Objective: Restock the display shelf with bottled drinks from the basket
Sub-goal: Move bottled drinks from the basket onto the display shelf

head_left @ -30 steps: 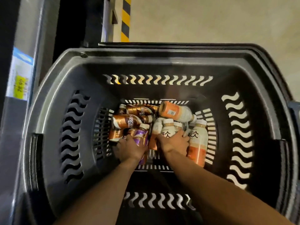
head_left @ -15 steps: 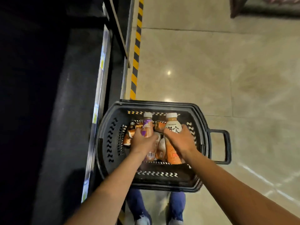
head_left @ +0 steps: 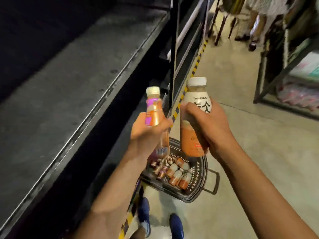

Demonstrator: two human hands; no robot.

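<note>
Aisle [head_left: 259, 152]: bottles [head_left: 191, 135] now high above basket [head_left: 198, 188].

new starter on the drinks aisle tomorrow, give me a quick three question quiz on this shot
1. True or false: the left hand holds the purple-labelled bottle.
2. The right hand grips: A) a can B) the white-and-orange bottle C) nothing.
3. Where does the basket stand, and what lies in it?
Key: 1 true; 2 B; 3 on the floor beside the shelf, with loose bottles inside.
</note>
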